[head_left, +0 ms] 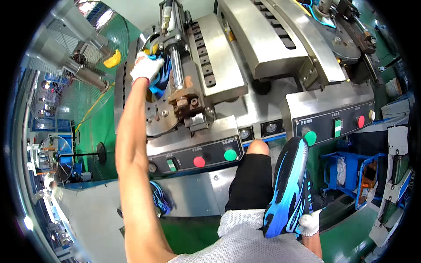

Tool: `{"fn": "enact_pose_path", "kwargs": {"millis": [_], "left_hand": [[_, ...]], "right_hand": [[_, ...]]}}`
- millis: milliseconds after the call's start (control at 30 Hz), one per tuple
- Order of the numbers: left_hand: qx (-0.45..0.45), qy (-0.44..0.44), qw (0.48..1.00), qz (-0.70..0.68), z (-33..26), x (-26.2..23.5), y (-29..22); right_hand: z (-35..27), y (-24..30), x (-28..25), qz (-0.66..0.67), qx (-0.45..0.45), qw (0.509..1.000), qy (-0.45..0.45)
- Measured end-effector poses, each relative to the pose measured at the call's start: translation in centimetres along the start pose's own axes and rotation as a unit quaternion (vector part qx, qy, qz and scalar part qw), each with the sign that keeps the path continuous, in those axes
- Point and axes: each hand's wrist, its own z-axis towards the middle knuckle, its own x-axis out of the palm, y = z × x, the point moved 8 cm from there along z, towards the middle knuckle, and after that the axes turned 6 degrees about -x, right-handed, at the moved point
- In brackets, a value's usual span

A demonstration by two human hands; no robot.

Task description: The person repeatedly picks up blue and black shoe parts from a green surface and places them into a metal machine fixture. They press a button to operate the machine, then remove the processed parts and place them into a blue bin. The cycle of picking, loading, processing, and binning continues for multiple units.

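Observation:
My left hand [147, 68], in a white glove, reaches forward to the machine's left station. Its fingers close on a blue and black shoe [162, 83] that sits beside a metal cylinder rod [176, 68]. Parts of that shoe are hidden by the glove and the machine. Low at the right, my right hand [309, 223], also gloved in white, grips another shoe [287, 184] near its lower end. That shoe stands on end by my lap, its black and blue sole facing left. Its fingers are partly hidden behind the shoe.
Red and green buttons line the left control panel [198, 154] and right control panel [337, 125]. Steel covers [263, 44] rise between the stations. Another blue and black shoe [160, 199] lies below the left panel. A blue cart [346, 171] stands right, a caged fan [79, 57] left.

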Motion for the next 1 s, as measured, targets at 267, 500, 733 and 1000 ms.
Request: {"fn": "enact_pose_path", "kwargs": {"millis": [267, 500, 733, 1000], "left_hand": [[0.071, -0.158, 0.979, -0.105, -8.1, -14.9, 3.6], [0.089, -0.213, 0.944, -0.235, -35.3, -19.8, 13.4], [-0.086, -0.092, 0.968, -0.218, -51.8, -6.3, 25.5], [-0.150, -0.018, 0.978, -0.141, -56.4, 5.2, 32.2]], "right_hand": [[2.6, 0.6, 5.5, -0.039, -0.001, 0.999, -0.014], [5.9, -1.5, 9.9, -0.044, 0.063, 0.992, 0.097], [10.4, 7.0, 34.0, -0.095, -0.099, 0.975, 0.176], [26.9, 7.6, 59.9, -0.410, -0.154, 0.851, 0.288]]}}
